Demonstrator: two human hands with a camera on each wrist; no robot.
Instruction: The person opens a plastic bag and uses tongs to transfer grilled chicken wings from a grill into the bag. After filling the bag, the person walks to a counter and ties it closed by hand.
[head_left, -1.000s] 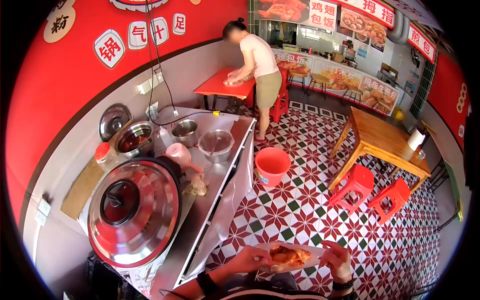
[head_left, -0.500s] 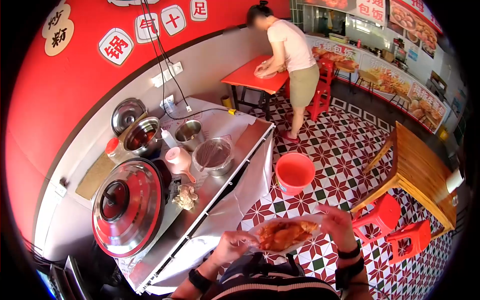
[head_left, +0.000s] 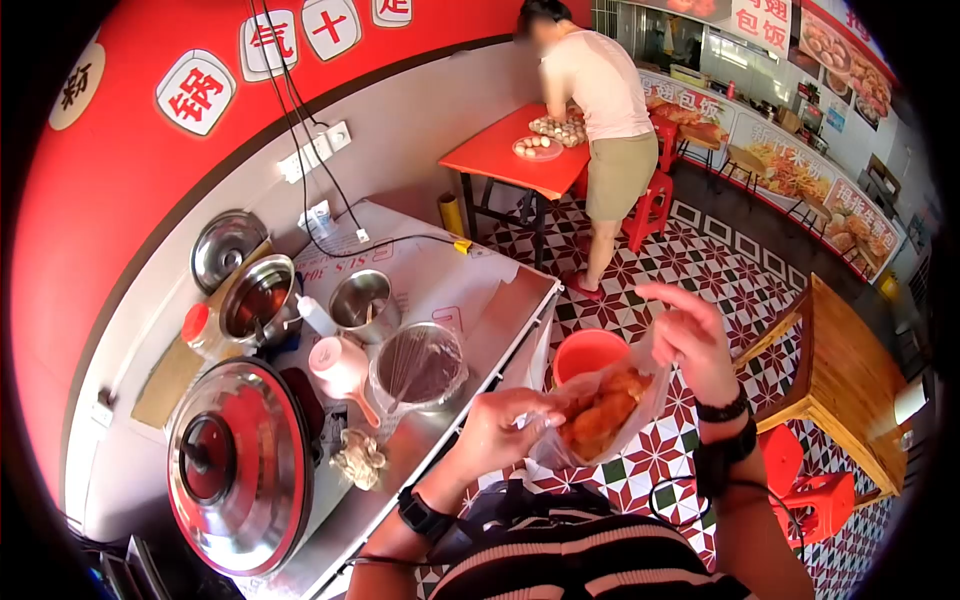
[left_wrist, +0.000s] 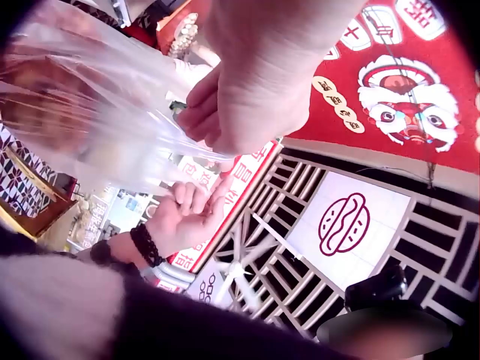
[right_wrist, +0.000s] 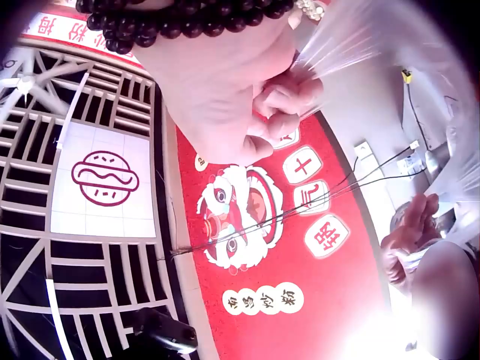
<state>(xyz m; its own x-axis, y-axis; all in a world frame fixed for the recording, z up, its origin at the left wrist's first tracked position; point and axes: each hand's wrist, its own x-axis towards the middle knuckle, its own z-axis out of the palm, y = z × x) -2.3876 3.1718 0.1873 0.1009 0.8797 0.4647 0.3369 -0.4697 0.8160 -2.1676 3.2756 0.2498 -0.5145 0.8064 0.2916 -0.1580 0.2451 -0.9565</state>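
Observation:
A clear plastic bag (head_left: 640, 395) with orange-brown food (head_left: 600, 418) inside hangs between the two hands in the head view. The left hand (head_left: 503, 428) pinches the bag's left edge; in the left wrist view the same hand (left_wrist: 259, 82) has its fingers curled on the plastic (left_wrist: 135, 142). On the bag's upper right edge, the right hand (head_left: 692, 340) grips the film, its index finger sticking out. The right wrist view shows the right hand (right_wrist: 225, 90) with fingers curled around stretched plastic (right_wrist: 341, 45).
To the left, a metal table (head_left: 430, 235) holds a domed lid (head_left: 240, 465), pots, a pink ladle (head_left: 338, 362) and a whisk in a bowl (head_left: 425, 370). A red bucket (head_left: 585, 352) stands behind the bag. Another person (head_left: 600, 90) bends over a red table (head_left: 490, 165) with eggs.
Both hands have risen with the bag, which has gone from lying flat to hanging more upright. The other person's hands have moved from the plate toward the eggs beside it.

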